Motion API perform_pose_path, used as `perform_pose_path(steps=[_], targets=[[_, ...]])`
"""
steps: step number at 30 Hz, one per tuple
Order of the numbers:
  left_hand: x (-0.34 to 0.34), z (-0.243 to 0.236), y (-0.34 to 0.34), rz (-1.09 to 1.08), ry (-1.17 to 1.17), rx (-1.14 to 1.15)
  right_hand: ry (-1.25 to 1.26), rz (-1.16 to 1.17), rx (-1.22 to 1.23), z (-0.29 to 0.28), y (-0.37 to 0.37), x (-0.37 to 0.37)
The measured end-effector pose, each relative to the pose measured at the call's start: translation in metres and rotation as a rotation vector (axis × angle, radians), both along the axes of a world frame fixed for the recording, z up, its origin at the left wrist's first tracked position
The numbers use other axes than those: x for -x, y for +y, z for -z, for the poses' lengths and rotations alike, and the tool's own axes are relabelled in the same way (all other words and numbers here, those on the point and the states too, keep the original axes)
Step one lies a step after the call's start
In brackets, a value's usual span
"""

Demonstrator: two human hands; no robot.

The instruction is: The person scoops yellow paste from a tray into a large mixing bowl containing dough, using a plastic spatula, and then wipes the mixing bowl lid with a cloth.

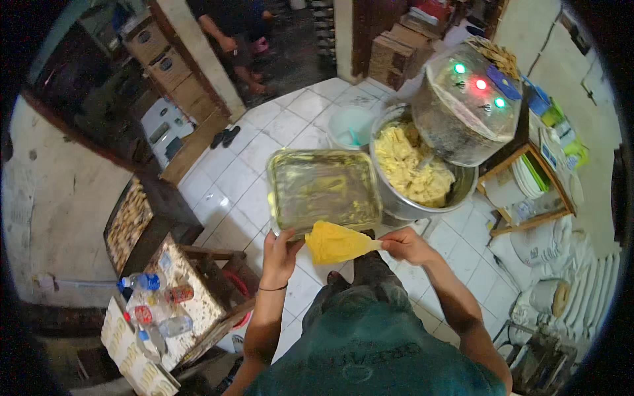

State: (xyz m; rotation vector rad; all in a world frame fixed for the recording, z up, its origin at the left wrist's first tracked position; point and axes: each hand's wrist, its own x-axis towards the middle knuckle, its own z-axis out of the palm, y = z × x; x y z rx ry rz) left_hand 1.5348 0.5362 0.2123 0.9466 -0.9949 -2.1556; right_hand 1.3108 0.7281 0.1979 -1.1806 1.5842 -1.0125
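Dark green shirt (pixel 370 350), worn by the person at work, lower middle of the frame, nearest the head camera.

Item: yellow-coated scraper (pixel 337 242), just below the centre, broad end to the left, narrow pale end to the right; beyond its lower edge, the floor.

Item: right hand (pixel 406 246), right of centre, fingers pinched around the scraper's narrow end.

Item: left hand (pixel 281 257), left of centre, fingers bent, beside the scraper's broad end and the near left corner of the tray; whether it grips either, I cannot tell.

Item: rectangular metal tray (pixel 323 152), centre, its inside smeared with yellow.

Item: round metal bowl (pixel 389 191), right of the tray, heaped with pale yellow dough (pixel 413 168); over it, a mixer head (pixel 469 112) showing green, red and green lights.

Item: pale bucket (pixel 350 119), above the tray, a teal object inside.

Item: worn desk (pixel 201 313), lower left, carrying plastic bottles (pixel 175 326).

Item: cardboard boxes (pixel 168 69), upper left, stacked.

Item: another person's hand (pixel 228 43), upper middle, in the doorway.

Item: white tiled floor (pixel 244 162), with dark footwear (pixel 226 136), left of upper centre.

Item: white sacks (pixel 538 241), right side.
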Motion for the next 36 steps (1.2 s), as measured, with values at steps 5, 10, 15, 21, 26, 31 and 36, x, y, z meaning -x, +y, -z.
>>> perform_pose_path(steps=[5,10,15,21,26,31,36], targets=[[-0.024,0.051,0.002,-0.009,-0.745,1.339,-1.17,0.249,0.259,0.025,0.044,0.026],[-0.046,0.08,0.005,0.041,-0.871,1.304,-0.864,0.434,0.284,-0.009,0.048,0.118],[-0.071,0.122,0.021,-0.533,-0.548,0.1,0.089,0.72,0.415,0.029,-0.008,0.201],[-0.03,0.097,0.053,-0.754,-0.435,-0.125,0.653,-0.138,-0.787,0.297,-0.045,0.243],[-0.005,0.102,0.065,-0.658,-0.379,-0.079,0.566,-0.044,-0.641,0.383,-0.033,0.259],[0.041,0.101,0.062,-0.681,-0.169,-0.114,0.206,0.107,-0.583,0.244,-0.077,0.287],[0.039,0.109,0.082,-0.774,-0.164,-0.216,0.553,0.237,-0.195,0.13,-0.096,0.295]])
